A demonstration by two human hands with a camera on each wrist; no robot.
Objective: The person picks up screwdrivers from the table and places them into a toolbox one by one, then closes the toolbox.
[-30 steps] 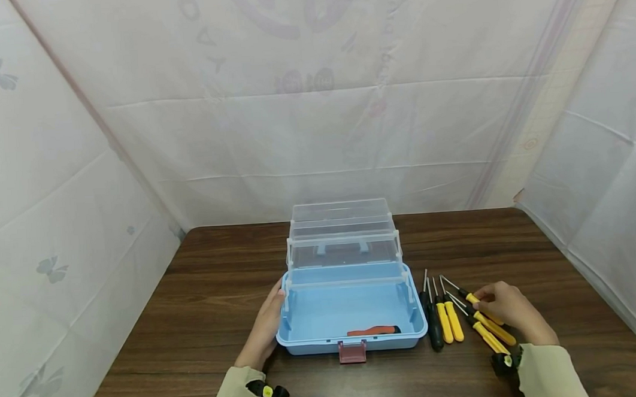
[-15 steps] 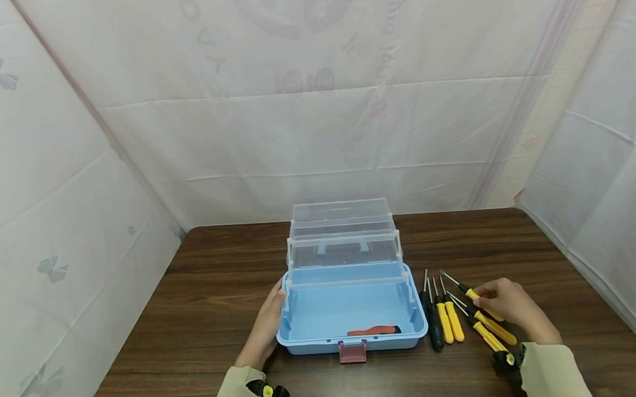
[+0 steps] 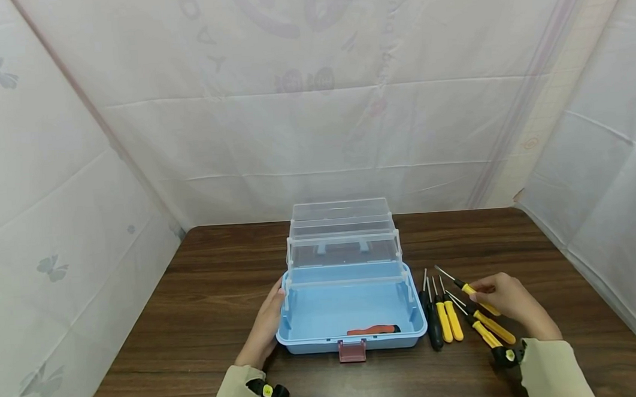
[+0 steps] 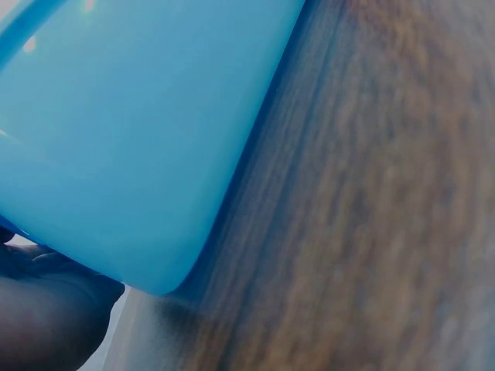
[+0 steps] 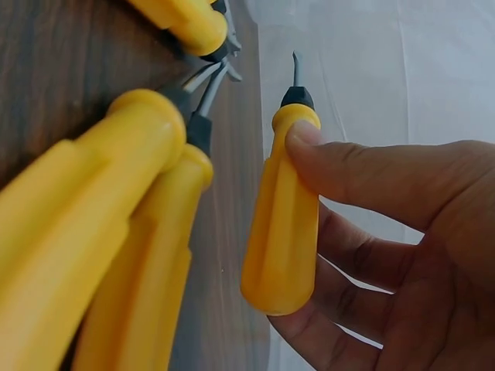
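Note:
In the head view, a light blue toolbox (image 3: 352, 344) stands with its clear lid (image 3: 340, 212) raised. My left hand (image 3: 267, 321) holds its left side, thumb at the rim; in the left wrist view the box's blue wall (image 4: 155, 147) hides most of that hand. My right hand (image 3: 509, 299) pinches a yellow-handled screwdriver (image 5: 278, 224) between thumb and fingers, its shaft aimed away to the upper left. Two more yellow screwdrivers (image 3: 494, 327) lie just beneath that hand. A red-handled tool with a black end (image 3: 373, 330) lies inside the box near the front.
Beside the box's right wall lie black-handled screwdrivers (image 3: 434, 324) and two upright-lying yellow screwdrivers (image 3: 454, 322). Everything rests on a dark wooden table (image 3: 219, 275). White sheeting (image 3: 325, 132) closes in the back and both sides.
The pinched yellow screwdriver has shifted up and left, away from the others beneath it, with my right hand moving slightly. My left hand and the toolbox have stayed put.

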